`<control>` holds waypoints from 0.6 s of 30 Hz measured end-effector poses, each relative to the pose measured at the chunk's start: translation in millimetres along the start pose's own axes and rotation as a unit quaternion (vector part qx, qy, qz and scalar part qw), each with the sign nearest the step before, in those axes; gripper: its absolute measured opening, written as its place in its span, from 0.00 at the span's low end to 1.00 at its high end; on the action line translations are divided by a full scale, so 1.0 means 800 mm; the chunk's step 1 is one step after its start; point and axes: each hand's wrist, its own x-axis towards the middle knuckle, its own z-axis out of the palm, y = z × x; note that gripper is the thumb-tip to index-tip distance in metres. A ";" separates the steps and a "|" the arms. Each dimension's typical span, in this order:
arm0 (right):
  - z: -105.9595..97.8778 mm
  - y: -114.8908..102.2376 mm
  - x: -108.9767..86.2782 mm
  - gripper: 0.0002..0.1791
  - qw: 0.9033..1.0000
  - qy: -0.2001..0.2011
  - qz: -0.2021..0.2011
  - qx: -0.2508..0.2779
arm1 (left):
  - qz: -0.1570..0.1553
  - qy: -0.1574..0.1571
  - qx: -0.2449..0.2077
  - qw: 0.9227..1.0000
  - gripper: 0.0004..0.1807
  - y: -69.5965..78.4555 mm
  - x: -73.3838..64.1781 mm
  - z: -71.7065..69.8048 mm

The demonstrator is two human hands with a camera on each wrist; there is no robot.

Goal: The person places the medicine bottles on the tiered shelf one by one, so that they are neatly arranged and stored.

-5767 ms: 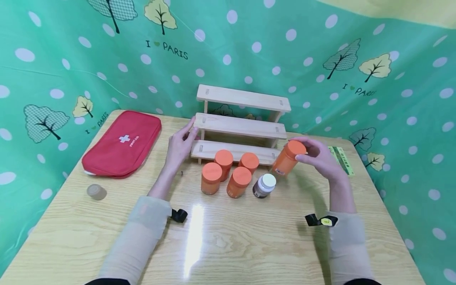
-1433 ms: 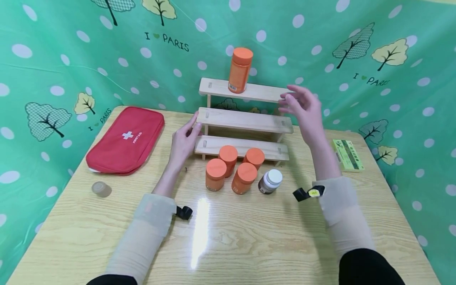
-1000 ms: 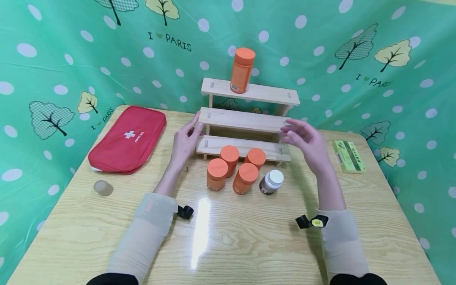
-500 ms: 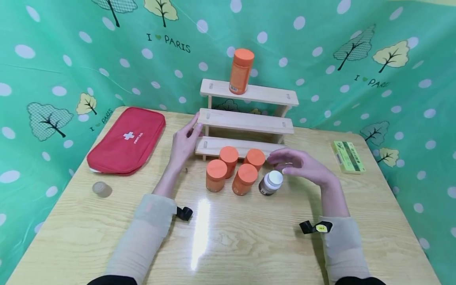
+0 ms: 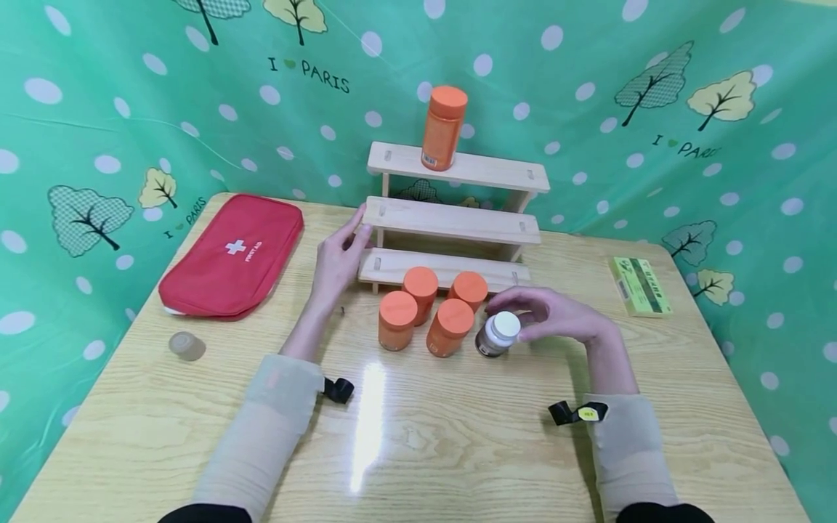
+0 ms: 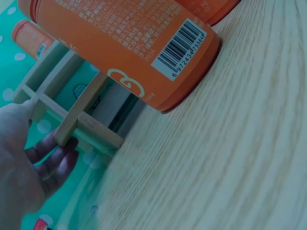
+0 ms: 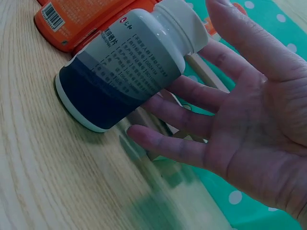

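Note:
At the left end of the three-tier wooden shelf (image 5: 451, 220), my left hand (image 5: 338, 263) grips the middle tier; in the left wrist view its fingers (image 6: 57, 165) curl at the plank's end. My right hand (image 5: 556, 316) is around the small white pill bottle (image 5: 498, 334), thumb at its near side and fingers behind. The right wrist view shows these fingers (image 7: 187, 117) spread and nearly straight behind the white and dark-blue bottle, which stands on the table. An orange bottle (image 5: 443, 129) stands upright on the top tier.
Several orange-capped bottles (image 5: 397, 321) stand close together before the lowest tier, left of the white bottle. A red first-aid pouch (image 5: 232, 258) and a small greyish cup-like piece (image 5: 187, 346) lie on the left. A green-yellow box (image 5: 639, 288) lies at the right.
An orange bottle, earlier in my right hand, now stands on the top tier. The right hand has since come down to the white bottle. My left hand stays on the shelf.

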 end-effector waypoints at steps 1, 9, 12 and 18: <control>0.000 0.001 0.000 0.32 1.000 -0.001 0.002 0.000 | 0.001 0.000 0.000 1.000 0.27 0.000 0.000 0.000; 0.003 0.007 0.003 0.30 1.000 -0.011 0.007 0.014 | 0.001 0.000 0.001 1.000 0.29 0.002 0.000 0.000; 0.004 0.007 0.004 0.29 1.000 -0.015 0.010 0.013 | 0.001 -0.001 0.000 1.000 0.29 0.001 0.000 0.000; 0.003 0.006 0.003 0.26 1.000 -0.018 0.012 0.005 | 0.000 -0.001 0.004 1.000 0.29 0.000 -0.001 0.000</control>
